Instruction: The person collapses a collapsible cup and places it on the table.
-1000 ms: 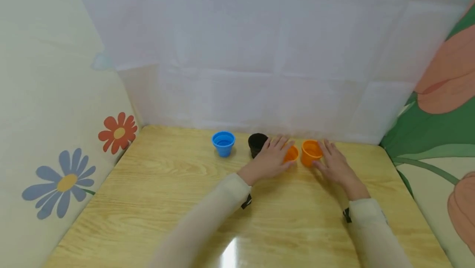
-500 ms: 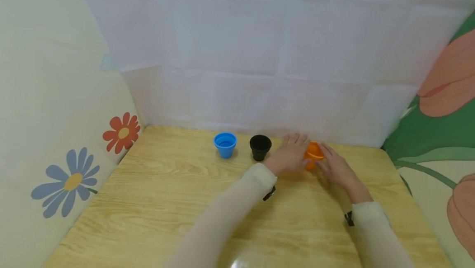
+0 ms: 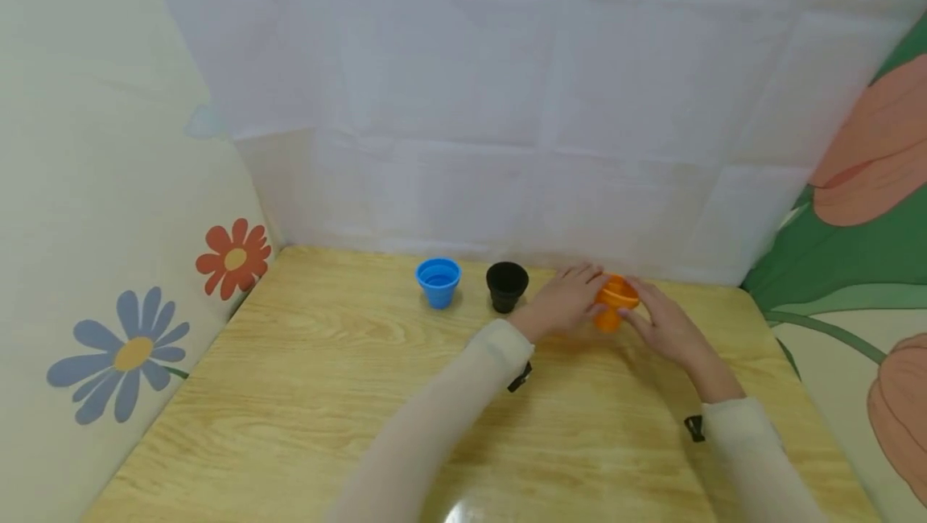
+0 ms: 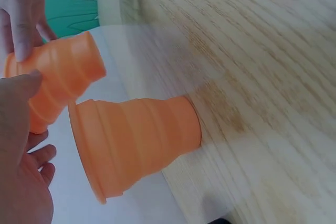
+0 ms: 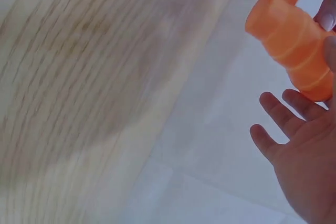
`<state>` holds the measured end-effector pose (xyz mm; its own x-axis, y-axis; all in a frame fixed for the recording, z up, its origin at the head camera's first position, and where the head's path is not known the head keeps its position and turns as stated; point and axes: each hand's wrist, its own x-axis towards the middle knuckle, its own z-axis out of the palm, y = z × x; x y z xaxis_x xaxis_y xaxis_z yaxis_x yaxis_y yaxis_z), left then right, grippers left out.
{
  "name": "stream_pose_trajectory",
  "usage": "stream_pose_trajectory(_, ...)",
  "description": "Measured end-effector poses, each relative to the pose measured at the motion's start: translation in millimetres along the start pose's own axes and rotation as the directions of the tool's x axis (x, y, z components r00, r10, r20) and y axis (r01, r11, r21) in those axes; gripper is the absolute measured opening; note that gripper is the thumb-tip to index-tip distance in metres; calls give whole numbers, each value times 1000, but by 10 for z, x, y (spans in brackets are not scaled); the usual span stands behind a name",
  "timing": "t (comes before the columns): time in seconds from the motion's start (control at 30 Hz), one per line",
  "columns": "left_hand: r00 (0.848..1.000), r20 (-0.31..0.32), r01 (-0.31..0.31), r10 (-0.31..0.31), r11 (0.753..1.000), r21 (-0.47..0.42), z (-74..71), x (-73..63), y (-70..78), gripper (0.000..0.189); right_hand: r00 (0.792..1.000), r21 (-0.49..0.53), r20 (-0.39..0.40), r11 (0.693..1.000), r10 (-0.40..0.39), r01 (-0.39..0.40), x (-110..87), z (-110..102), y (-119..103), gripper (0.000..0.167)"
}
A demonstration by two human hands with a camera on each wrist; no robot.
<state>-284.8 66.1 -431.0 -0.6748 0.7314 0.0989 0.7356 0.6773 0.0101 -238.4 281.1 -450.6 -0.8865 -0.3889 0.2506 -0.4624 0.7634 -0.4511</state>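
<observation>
Jointly, left hand (image 3: 559, 302) at nine o'clock and right hand (image 3: 666, 325) at four are pinching tilted orange cup (image 4: 65, 69) above table (image 3: 290, 394), both hands partly open. Second orange cup (image 4: 136, 145) is standing upright just beside; cannot tell if cups are touching. Black cup (image 3: 507, 286) is standing toward nine o'clock, blue cup (image 3: 438, 283) farther out.

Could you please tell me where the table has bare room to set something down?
The widest bare patch of table lies left of the blue cup and left sleeve. Another lies between it and the right sleeve. It is crowded around the two orange cups, where the left hand and right hand are.
</observation>
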Motion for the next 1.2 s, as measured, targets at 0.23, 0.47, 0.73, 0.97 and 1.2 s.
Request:
stream_pose_trajectory(0.23,994,-95,-73,49,959,-272,-13,-102,-121,54,998,101,3,992,71,-71,2,-26,-104,56)
stream_pose_trajectory(0.47,993,-108,-91,44,873,-478,-33,-312,-243,47,999,254,-11,967,37,-33,-26,-12,-286,46)
stream_pose_trajectory(0.73,996,-82,-23,-30,816,-578,-113,-679,-314,46,994,310,-92,947,-54,80,-34,144,-463,34)
stream_pose_trajectory(0.97,990,-84,23,-115,712,-701,-59,-1043,-344,33,987,398,-119,905,-109,148,-79,363,-653,31)
stream_pose_trajectory(1.2,981,-88,42,-172,637,-770,-20,-1436,-313,31,989,441,-78,885,-125,147,-148,508,-873,25)
